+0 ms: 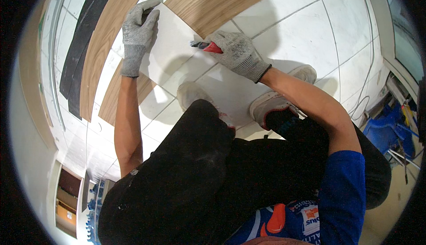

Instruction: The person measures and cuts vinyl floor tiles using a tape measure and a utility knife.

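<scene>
My left hand (138,31), in a grey knit glove, lies at the far left edge of a pale, white-faced board (171,38). Its thumb and index finger are stretched out and apart, near the board's far corner; the other fingers are partly hidden. In a matching glove, my right hand (234,54) is closed around a red and black utility knife (211,47), which points left over the board. A wood-grain plank (222,1) lies just beyond, its near corner close to the knife hand.
At the left, a long wood-grain plank (100,45) runs beside a black strip (84,49). A shorter wood-grain piece (126,96) lies under my left forearm. My shoes (273,107) stand on white floor tiles (301,27). A cable (370,45) and blue item (390,129) are at right.
</scene>
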A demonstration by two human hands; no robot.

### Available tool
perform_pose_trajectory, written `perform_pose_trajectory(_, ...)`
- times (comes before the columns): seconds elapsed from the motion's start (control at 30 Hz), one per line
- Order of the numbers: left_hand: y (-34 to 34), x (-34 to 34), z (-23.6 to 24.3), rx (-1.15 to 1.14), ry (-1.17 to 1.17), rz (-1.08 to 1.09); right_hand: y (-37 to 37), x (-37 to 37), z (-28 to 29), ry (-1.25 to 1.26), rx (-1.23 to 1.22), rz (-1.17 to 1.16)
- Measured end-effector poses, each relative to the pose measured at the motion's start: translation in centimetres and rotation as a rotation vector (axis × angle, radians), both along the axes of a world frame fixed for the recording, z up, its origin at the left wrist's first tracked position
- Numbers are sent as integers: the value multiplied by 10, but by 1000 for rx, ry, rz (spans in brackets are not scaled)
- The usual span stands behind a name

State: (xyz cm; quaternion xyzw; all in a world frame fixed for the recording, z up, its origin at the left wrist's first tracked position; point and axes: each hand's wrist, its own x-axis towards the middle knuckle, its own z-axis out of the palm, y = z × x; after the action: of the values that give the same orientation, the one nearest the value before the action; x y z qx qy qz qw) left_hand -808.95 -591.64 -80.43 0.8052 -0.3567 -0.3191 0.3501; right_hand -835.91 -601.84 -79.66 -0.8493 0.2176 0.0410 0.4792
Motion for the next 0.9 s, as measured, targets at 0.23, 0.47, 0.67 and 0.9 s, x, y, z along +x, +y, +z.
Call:
perform_pose_trajectory(0.23,2,1,2,-9,42,29,6,-1,-10,-134,-157,-45)
perform_pose_trajectory(0.47,1,6,-4,5,86,23,7,-4,-15,-69,-235,-6)
perform_pose_trajectory(0.67,5,6,-6,-82,-6,-27,10,0,-16,-36,-217,11)
perform_pose_trajectory(0.9,4,6,-1,-78,-36,-49,10,4,-9,-91,-215,-32)
